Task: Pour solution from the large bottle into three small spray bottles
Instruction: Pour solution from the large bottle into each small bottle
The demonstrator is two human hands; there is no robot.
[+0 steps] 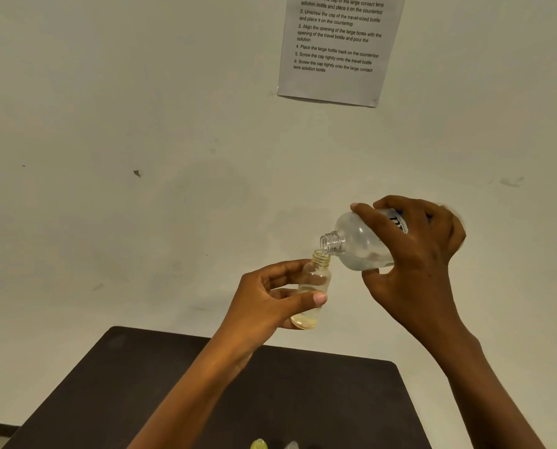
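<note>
Above the counter's (303, 400) far edge: pinching the small spray bottle (314, 286) mid-body with left hand (270, 303), clasping the tilted large bottle (358, 244) with right hand (416, 254), mouth to neck. Probably light, smooth, slippery once wet; best gripped round the body.

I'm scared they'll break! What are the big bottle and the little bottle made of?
Large bottle: see-through, slightly cloudy, with moulded neck threads, probably plastic. Small bottle: clear, glossy, yellowish tint; plastic or glass, cannot tell.
</note>
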